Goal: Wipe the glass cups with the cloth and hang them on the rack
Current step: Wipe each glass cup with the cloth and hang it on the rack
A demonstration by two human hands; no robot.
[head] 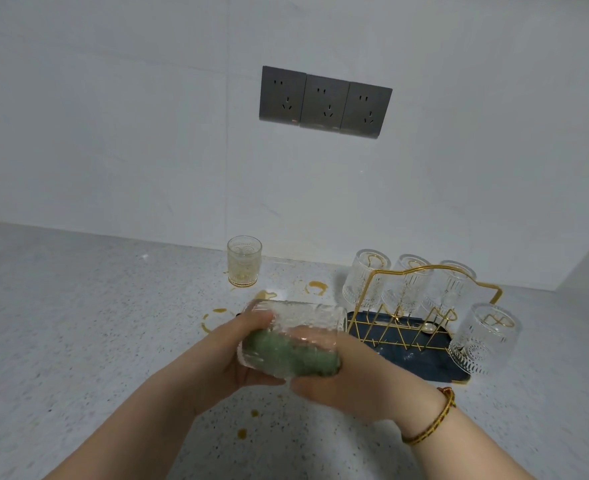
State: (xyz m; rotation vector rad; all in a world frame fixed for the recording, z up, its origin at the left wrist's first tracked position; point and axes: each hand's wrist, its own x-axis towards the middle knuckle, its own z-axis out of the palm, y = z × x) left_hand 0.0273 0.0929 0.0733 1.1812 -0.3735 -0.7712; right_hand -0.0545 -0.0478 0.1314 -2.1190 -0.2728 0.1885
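Note:
A ribbed glass cup (296,318) lies sideways above the counter, gripped at its base end by my left hand (230,355). A green cloth (286,353) is stuffed inside it, pushed in by my right hand (341,379), whose fingers reach into the cup's mouth. One stained glass cup (244,260) stands upright near the wall. To the right, a gold wire rack (421,306) on a dark blue tray (435,365) holds several clean cups upside down, the nearest hung cup (483,337) at the front right.
Orange-brown rings and drops (315,288) stain the speckled grey counter (95,323) around the dirty cup and near my arms. Three grey wall sockets (325,102) sit on the white wall above. A wall corner closes in the right side.

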